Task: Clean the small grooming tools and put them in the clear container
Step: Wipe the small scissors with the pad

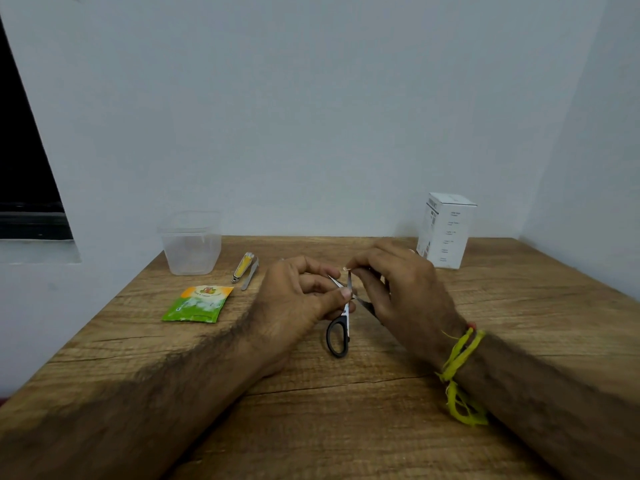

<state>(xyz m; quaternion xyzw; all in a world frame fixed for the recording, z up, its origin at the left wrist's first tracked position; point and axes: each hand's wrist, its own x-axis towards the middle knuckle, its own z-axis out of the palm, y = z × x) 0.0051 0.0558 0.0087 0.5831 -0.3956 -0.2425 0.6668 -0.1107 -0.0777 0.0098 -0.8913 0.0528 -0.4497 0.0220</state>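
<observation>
At the far left of the wooden table [346,427] the clear square plastic container [191,247] stands upright with nothing in it that I can make out, so by my reckoning none of the tools has been put away yet. Just to its right lie the yellow-faced metal nail clipper [242,267] and, touching or nearly touching it, the plain steel tweezers [250,276], both apparently waiting their turn. Nearer, in front of the container, sits the green and orange wipe sachet [198,304]; I cannot tell whether it is opened. In the middle, the left hand [298,299] comes in low from the near left, its thumb and curled fingers pinching the small black-handled scissors [341,323] near the pivot, blades parted, one handle loop hanging towards the table. The right hand [398,289] reaches in from the near right, a yellow thread band [460,368] at its wrist, fingertips pinched on one blade near the tip; what they hold against it is too small to make out. So cleaning seems only at its first tool. A white cardboard box [446,230] stands at the far right.
</observation>
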